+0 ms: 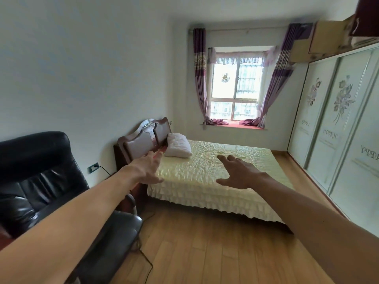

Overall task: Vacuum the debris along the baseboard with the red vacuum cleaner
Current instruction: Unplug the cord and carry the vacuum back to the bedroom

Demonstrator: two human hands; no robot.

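Note:
Both my arms reach forward into a bedroom. My left hand (148, 169) is stretched out flat with fingers apart, holding nothing, in front of the bed's headboard. My right hand (239, 173) is also spread wide and holds nothing, hovering over the near part of the bed. No red vacuum cleaner is in view. A black cord (146, 261) runs across the wooden floor at the lower left. A strip of baseboard (279, 152) shows along the far wall past the bed.
A bed (205, 181) with a pale yellow cover and a white pillow (178, 147) fills the middle. A black leather chair (39, 181) stands at the left by a wall socket (93, 167). White wardrobe doors (338, 130) line the right. Wooden floor (215, 247) lies in front.

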